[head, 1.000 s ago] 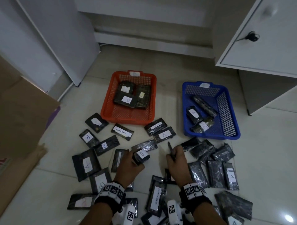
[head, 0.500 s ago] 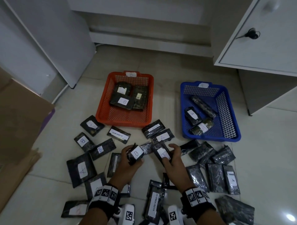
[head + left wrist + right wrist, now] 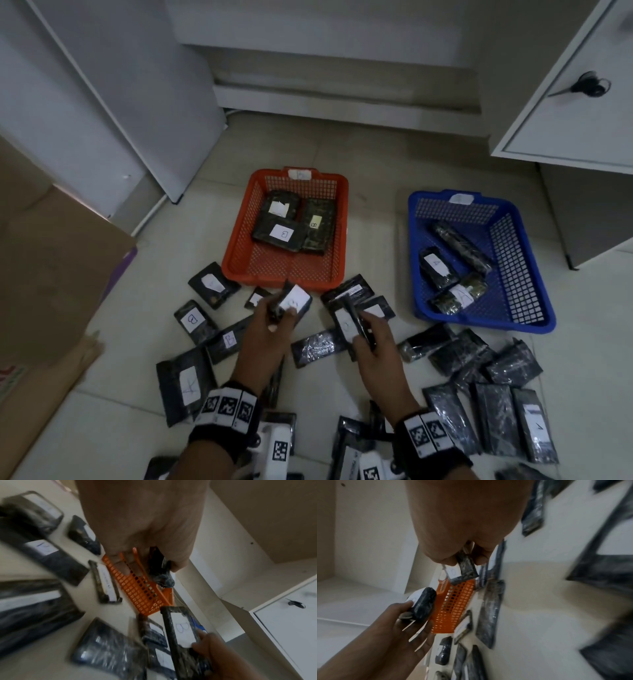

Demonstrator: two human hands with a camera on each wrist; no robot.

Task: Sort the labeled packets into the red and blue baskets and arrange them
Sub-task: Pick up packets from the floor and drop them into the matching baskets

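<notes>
A handwritten "B" is showing on the white label of the packet [image 3: 184, 634] at the lower centre of the left wrist view. In the head view, "B" is reading on 2 packets in the red basket [image 3: 239, 253]: the front one [image 3: 281, 234] and the right one [image 3: 317, 224]. "B" is also showing on 2 floor packets at centre left [image 3: 193, 321] [image 3: 228, 340]. In the blue basket [image 3: 534, 308], a packet [image 3: 460, 297] is bearing "A".

The two baskets sit side by side on the floor [image 3: 359, 164], one basket [image 3: 239, 260] left of the other basket [image 3: 534, 322]. Packets [image 3: 496, 411] lie scattered in front of both, and a few lie inside each.
</notes>
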